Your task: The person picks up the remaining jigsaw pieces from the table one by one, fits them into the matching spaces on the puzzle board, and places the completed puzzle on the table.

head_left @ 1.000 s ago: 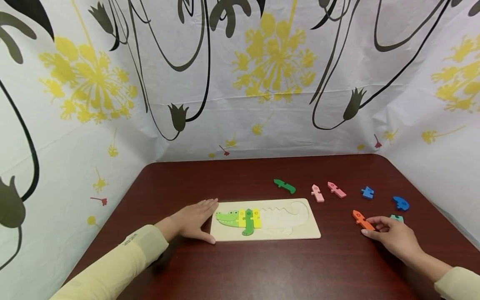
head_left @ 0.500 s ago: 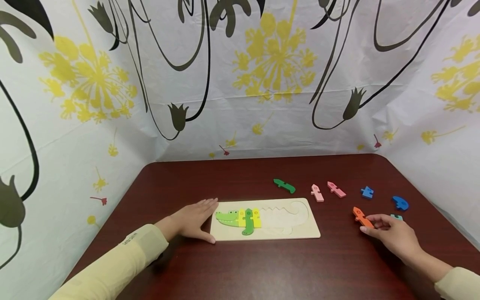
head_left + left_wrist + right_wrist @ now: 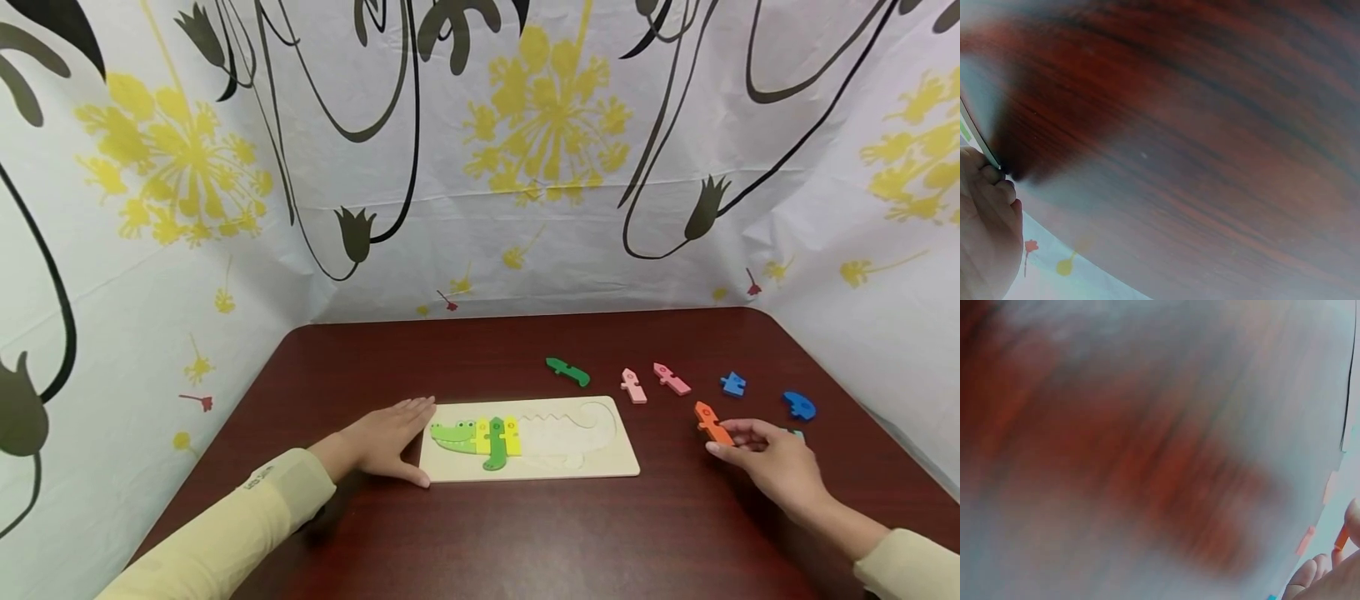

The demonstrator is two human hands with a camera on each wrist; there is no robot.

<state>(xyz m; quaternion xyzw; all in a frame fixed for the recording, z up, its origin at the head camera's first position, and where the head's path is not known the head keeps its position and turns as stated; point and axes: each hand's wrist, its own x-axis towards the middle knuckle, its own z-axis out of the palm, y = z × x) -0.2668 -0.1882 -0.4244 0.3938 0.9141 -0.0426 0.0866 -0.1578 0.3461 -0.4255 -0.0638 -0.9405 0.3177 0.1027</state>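
My right hand (image 3: pixel 780 468) pinches an orange puzzle piece (image 3: pixel 709 422) between thumb and fingers, over the right part of the table. In the right wrist view only a sliver of that orange piece (image 3: pixel 1342 537) shows at the edge. With its fingers extended, my left hand (image 3: pixel 378 443) rests at the left end of a pale wooden puzzle board (image 3: pixel 600 465). Set in the board are a green crocodile head (image 3: pixel 453 437), two yellow pieces and a green leg piece (image 3: pixel 497 446) between them. The board's right half shows a bare outline with a curled tail.
Behind the board lies a dark green piece (image 3: pixel 567 372). Two pink pieces (image 3: pixel 633 387), a blue piece (image 3: pixel 733 384) and a curved blue piece (image 3: pixel 799 406) lie to the right. A teal piece is mostly hidden behind my right hand. Patterned cloth (image 3: pixel 480 183) hangs around the table.
My right hand has lifted the orange piece and moved it slightly left and away from me. My left hand and the board have stayed in place.
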